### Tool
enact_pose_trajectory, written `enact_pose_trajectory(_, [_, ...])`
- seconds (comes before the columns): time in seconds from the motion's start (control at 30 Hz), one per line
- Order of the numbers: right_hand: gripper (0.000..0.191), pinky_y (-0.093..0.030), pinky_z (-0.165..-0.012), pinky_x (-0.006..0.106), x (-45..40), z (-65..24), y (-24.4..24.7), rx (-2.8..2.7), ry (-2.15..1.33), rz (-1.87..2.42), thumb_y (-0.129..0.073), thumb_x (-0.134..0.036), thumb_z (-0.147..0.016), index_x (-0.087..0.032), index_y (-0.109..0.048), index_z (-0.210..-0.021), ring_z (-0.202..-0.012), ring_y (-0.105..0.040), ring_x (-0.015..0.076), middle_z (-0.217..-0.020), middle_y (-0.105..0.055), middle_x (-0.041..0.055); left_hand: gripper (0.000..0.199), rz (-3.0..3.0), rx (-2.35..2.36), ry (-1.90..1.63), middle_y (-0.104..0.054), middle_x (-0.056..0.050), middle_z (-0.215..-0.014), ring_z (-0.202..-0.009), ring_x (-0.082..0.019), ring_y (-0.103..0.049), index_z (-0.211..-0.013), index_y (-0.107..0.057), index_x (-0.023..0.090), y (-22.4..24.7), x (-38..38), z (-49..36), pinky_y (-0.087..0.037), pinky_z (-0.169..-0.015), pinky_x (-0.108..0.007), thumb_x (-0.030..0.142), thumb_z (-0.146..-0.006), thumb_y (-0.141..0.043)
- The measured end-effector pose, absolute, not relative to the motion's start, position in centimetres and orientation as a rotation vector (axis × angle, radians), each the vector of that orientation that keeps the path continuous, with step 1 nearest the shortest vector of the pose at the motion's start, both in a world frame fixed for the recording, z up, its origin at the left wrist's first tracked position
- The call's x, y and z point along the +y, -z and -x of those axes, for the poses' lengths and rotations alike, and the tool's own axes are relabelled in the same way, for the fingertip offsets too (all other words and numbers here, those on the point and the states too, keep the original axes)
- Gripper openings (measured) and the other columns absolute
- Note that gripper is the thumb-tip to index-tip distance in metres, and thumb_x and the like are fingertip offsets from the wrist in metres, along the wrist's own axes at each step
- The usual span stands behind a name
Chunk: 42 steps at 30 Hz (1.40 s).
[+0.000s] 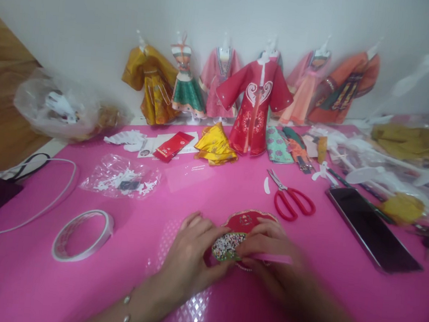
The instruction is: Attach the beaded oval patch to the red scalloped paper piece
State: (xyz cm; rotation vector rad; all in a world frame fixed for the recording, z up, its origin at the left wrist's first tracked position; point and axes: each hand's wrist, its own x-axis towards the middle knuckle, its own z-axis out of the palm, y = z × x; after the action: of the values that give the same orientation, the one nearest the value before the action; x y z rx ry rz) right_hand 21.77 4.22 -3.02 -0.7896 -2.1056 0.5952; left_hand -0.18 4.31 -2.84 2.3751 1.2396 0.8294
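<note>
A small green-edged piece covered with multicoloured speckles [228,246] lies between my two hands, over a red decorated piece with a scalloped, beaded edge [245,220]. My left hand [194,245] grips the left edge of the speckled piece between thumb and fingers. From the right, my right hand [272,250] is closed around a thin pink stick [277,258], its fingertips at the speckled piece's right side. The stick's tip is hidden by the fingers. Just below my left hand, a clear sheet with a diamond pattern [192,308] lies on the pink surface.
Red-handled scissors [294,203] and a black phone [373,229] lie to the right. A white tape roll [83,235] and a plastic bag of white pieces [123,180] are left. Small dresses on stands, including a red robe [256,104], line the wall. Plastic packaging [373,166] fills the back right.
</note>
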Motion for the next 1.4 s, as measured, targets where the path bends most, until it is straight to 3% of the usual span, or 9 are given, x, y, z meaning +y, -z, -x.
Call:
enact_pose_trajectory(0.37, [0.014, -0.052, -0.079, 0.037, 4.3, -22.6, 3.9, -1.98, -0.727, 0.891, -0.058, -0.021, -0.093, -0.026, -0.065, -0.104, -0.094, -0.061, 0.0218, -0.095, -0.065, 0.0049, 0.029, -2.276, 1.408, -0.839, -0.063, -0.004, -0.085, -0.084, -0.024, -0.058, -0.105, -0.065, 0.022, 3.2, 5.2, 0.7, -0.046, -0.081, -0.043, 0.032, -0.078, -0.073])
enact_pose_trajectory(0.7, [0.007, -0.05, -0.075, 0.029, 3.7, -22.1, 3.2, -1.993, -1.002, 1.002, -0.058, -0.022, -0.094, -0.023, -0.063, -0.098, -0.086, -0.061, 0.0156, -0.094, -0.065, 0.0018, 0.026, -2.213, 1.54, -0.973, -0.062, -0.005, -0.088, -0.086, -0.025, -0.06, -0.099, -0.068, 0.019, 2.8, 5.8, 1.2, -0.048, -0.081, -0.044, 0.032, -0.078, -0.072])
enact_pose_trajectory(1.4, [0.007, -0.048, -0.078, 0.03, 3.6, -21.6, 3.0, -2.084, -1.003, 1.03, -0.058, -0.017, -0.094, -0.022, -0.06, -0.098, -0.088, -0.059, 0.0156, -0.097, -0.061, 0.0014, 0.027, -2.217, 1.51, -0.97, -0.062, -0.005, -0.09, -0.087, -0.025, -0.06, -0.101, -0.068, 0.018, 3.1, 5.8, 1.0, -0.047, -0.084, -0.045, 0.029, -0.077, -0.074])
